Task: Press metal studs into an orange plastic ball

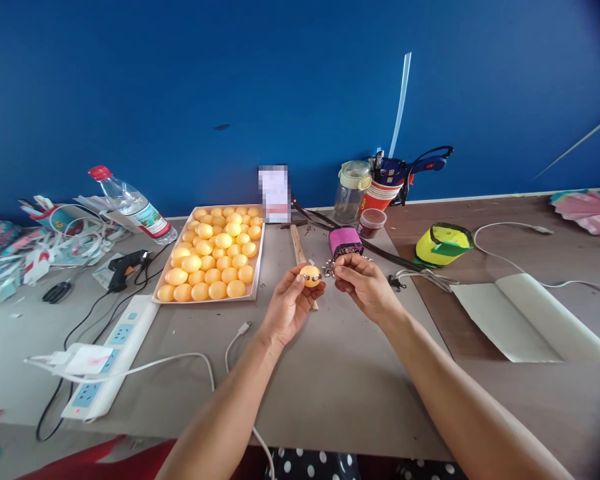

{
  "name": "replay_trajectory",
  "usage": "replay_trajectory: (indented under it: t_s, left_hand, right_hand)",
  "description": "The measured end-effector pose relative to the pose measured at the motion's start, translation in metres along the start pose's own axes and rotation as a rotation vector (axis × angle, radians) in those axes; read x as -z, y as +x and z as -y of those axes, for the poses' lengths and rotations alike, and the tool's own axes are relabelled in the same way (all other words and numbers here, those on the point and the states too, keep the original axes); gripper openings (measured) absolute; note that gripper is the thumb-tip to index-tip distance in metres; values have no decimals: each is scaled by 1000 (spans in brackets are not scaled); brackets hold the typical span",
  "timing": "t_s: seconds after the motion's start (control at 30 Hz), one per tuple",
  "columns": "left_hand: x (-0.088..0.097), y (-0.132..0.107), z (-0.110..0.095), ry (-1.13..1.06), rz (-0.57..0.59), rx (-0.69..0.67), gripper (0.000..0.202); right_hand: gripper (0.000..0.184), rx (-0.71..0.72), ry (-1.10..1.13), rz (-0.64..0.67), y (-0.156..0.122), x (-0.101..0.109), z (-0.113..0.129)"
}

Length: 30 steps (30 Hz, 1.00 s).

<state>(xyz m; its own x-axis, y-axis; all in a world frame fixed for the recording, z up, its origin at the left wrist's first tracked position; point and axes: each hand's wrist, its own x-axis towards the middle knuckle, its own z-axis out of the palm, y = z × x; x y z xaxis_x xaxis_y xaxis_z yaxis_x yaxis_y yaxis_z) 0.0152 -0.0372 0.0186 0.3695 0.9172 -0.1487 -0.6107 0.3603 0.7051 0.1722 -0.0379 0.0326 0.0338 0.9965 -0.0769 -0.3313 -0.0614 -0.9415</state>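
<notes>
Over my feed I'm facing a deep blue wall (300,73) that is filling the whole background, a small dark mark (222,127) interrupting it and a thin pale line (575,144) slanting across its right side. Below, a table (350,393) is running along it, grey surface meeting brown wood-grain rightward.

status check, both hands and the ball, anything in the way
Left hand holding orange ball, dark marks on it. Right hand close by, apart from ball, grip unclear. Wooden stick partly hidden behind left hand, purple container just beyond right.
</notes>
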Motion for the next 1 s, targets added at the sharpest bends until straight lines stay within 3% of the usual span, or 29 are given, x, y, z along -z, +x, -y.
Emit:
replay_trajectory:
  t_s: [0.4,0.67,0.87,1.0]
  left_hand:
    - [-2,-1,4,78,-36,-11,33]
    - [0,4,1,41,-86,-79,34]
    - [2,5,2,43,-109,-103,37]
    - [2,6,2,61,-113,-112,37]
  right_hand:
    - [23,10,-289,9,-4,-9,-8]
    - [17,31,22,7,-7,-10,0]
    - [12,36,-43,52,-6,-12,-8]
    - [13,64,-40,-7,-5,-12,-12]
